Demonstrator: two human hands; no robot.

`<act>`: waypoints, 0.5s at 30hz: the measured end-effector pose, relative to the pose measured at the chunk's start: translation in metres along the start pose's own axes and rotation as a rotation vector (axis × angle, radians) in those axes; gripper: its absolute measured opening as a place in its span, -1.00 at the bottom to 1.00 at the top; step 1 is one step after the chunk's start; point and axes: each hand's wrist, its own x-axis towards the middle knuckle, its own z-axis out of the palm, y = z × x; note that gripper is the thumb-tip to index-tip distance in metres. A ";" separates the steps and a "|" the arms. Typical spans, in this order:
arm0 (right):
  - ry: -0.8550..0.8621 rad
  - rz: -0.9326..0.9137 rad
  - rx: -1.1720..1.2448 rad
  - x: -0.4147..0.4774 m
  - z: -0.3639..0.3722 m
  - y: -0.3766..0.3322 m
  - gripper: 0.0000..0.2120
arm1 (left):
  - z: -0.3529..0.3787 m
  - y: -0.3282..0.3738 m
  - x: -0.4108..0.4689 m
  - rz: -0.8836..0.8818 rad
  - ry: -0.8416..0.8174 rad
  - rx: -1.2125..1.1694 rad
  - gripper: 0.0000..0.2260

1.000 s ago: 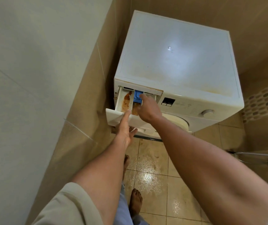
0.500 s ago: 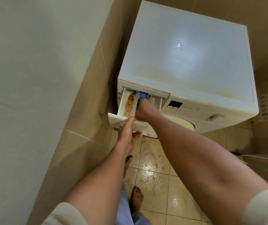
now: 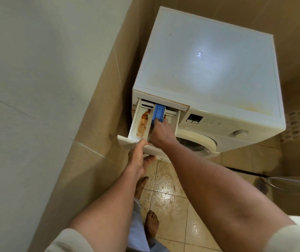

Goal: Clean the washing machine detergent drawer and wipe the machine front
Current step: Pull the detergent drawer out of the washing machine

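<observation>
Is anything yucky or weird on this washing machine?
Yes. The left compartment of the pulled-out drawer holds a crusty orange-brown residue, like old caked detergent or rust. Yellowish-brown stains also mark the top of the machine near its front right edge.

drawer (image 3: 142, 124) out from machine (image 3: 209, 79) front, wall (image 3: 36, 88) left of machine

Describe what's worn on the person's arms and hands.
The left hand and right hand wear no gloves; no watch or ring shows. Both forearms are uncovered. The left sleeve and right sleeve are pale beige cloth, seen only at the upper arms.
</observation>
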 end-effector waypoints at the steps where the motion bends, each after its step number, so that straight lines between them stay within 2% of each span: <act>1: 0.014 -0.010 0.005 -0.007 0.006 0.001 -0.41 | -0.005 -0.003 -0.003 -0.006 0.001 0.002 -0.82; 3: 0.039 -0.029 0.019 -0.026 0.016 0.005 -0.39 | -0.015 -0.011 -0.009 -0.023 0.011 -0.009 -0.89; 6: 0.134 -0.069 0.097 -0.059 0.026 0.016 -0.38 | -0.027 -0.023 -0.021 -0.083 -0.001 -0.073 -0.89; 10: 0.445 -0.101 0.252 -0.102 0.022 0.044 -0.69 | -0.029 -0.035 -0.042 -0.098 0.002 -0.098 -0.83; 13: 0.559 0.116 0.424 -0.129 0.015 0.076 -0.75 | -0.020 -0.039 -0.060 -0.078 -0.054 -0.111 -0.63; 15: 0.453 0.290 0.542 -0.145 0.009 0.101 -0.65 | -0.008 -0.043 -0.074 -0.067 -0.107 -0.098 -0.56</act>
